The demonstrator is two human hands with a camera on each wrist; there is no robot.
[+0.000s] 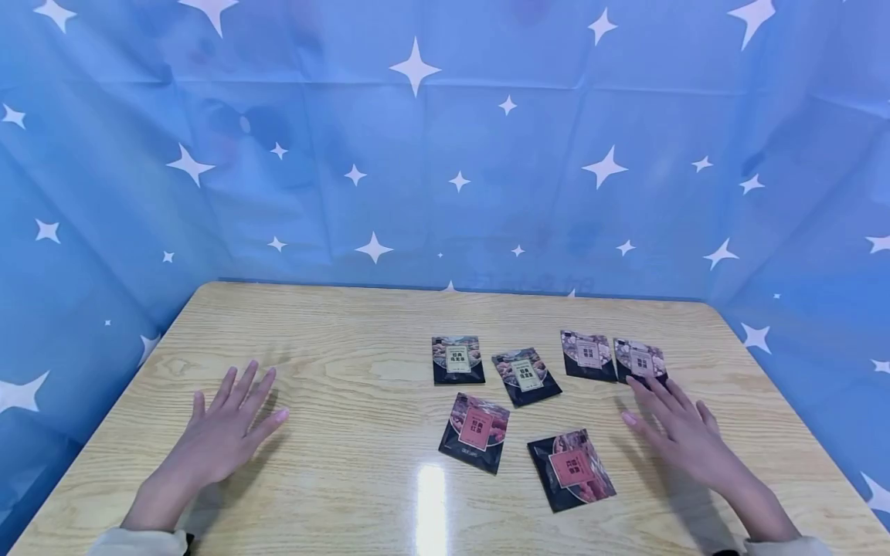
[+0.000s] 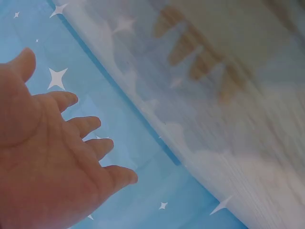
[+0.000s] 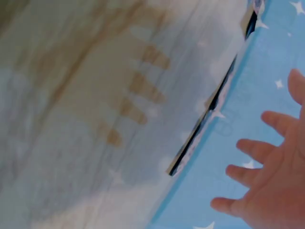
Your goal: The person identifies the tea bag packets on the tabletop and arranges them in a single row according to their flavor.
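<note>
Bare left hand (image 1: 221,444) and right hand (image 1: 684,440), fingers spread and grasping nothing, hover over a wooden table (image 1: 334,332); right of centre, green-labelled packets (image 1: 457,361), red-labelled packets (image 1: 475,434) and lilac-labelled packets (image 1: 588,356) lie flat, seemingly grouped into three loose pairs; what remains is unclear.

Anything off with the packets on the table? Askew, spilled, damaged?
One oddity: the nearest red-labelled packet lies turned roughly sideways, its black end to the left, while the other five packets have their black ends roughly toward the person. No spill or tear shows on the table.
</note>
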